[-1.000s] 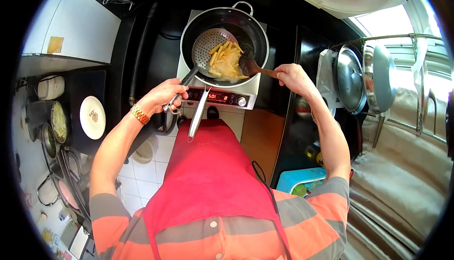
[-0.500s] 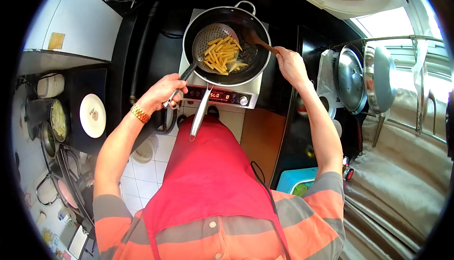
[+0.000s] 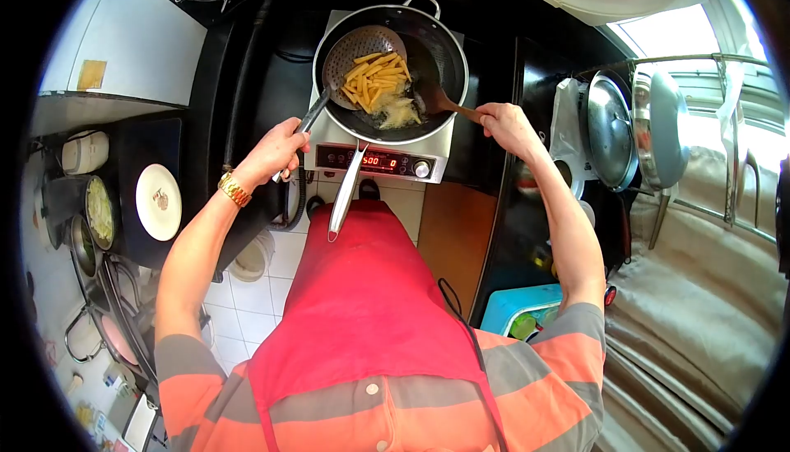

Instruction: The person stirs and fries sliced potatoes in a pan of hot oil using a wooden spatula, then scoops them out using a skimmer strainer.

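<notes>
My left hand (image 3: 280,151) is wrapped round the handle of a perforated skimmer (image 3: 344,50), whose round head sits inside the wok (image 3: 454,105). French fries (image 3: 377,75) lie heaped on the skimmer, with bubbling oil (image 3: 398,113) beside them at the near side of the wok. My right hand (image 3: 507,128) grips a wooden spatula (image 3: 447,103) by its handle. The spatula's blade is down in the wok, right of the fries. Under the wok is an induction cooker (image 3: 428,154) with a lit red display. The wok's long metal handle (image 3: 347,193) points toward me.
To the left, a white plate (image 3: 158,202) lies on a dark surface near a bowl of pale shredded food (image 3: 99,213). Metal lids (image 3: 611,127) hang on a rack at the right. A blue bin (image 3: 499,312) stands below my right arm.
The skimmer with the fries has shifted slightly left and tilted. The spatula's blade has moved down toward the near side of the wok. Bubbling in the oil has grown beside the fries.
</notes>
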Demonstrator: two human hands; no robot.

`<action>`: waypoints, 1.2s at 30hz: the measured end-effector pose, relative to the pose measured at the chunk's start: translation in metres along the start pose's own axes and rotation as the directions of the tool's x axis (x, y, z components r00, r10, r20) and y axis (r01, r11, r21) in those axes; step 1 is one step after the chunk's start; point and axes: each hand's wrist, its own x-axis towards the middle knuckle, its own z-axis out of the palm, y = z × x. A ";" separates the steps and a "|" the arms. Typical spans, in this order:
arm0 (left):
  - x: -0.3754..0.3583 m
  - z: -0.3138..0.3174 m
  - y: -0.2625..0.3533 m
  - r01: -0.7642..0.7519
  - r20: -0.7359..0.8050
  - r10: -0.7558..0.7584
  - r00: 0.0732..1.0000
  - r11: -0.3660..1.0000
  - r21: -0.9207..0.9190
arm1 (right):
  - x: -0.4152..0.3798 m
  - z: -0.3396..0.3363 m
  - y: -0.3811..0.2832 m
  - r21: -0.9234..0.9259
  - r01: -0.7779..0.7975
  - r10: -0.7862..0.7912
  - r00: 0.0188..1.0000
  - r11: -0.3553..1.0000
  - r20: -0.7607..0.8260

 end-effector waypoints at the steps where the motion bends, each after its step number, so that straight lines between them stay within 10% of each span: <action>1: -0.001 0.003 -0.001 -0.015 -0.016 0.015 1.000 1.000 0.003 | -0.001 0.005 0.006 0.034 0.041 -0.041 0.999 0.999 0.002; 5: -0.008 0.014 0.002 0.039 0.008 -0.039 0.999 0.997 -0.069 | -0.012 0.012 -0.002 0.378 -0.242 0.171 0.963 0.894 0.210; 18: -0.001 0.010 -0.004 0.215 0.212 -0.102 0.972 0.752 -0.623 | -0.034 -0.007 -0.035 0.268 -0.117 0.125 0.992 0.956 -0.013; 26: -0.004 0.002 0.010 0.000 0.025 0.011 1.000 0.924 -0.383 | 0.008 0.019 0.014 -0.010 0.201 -0.189 0.903 0.980 -0.385; 36: 0.003 -0.004 0.014 0.003 -0.033 -0.006 0.999 0.996 -0.091 | 0.021 0.023 0.021 -0.213 0.169 -0.224 0.937 0.962 -0.268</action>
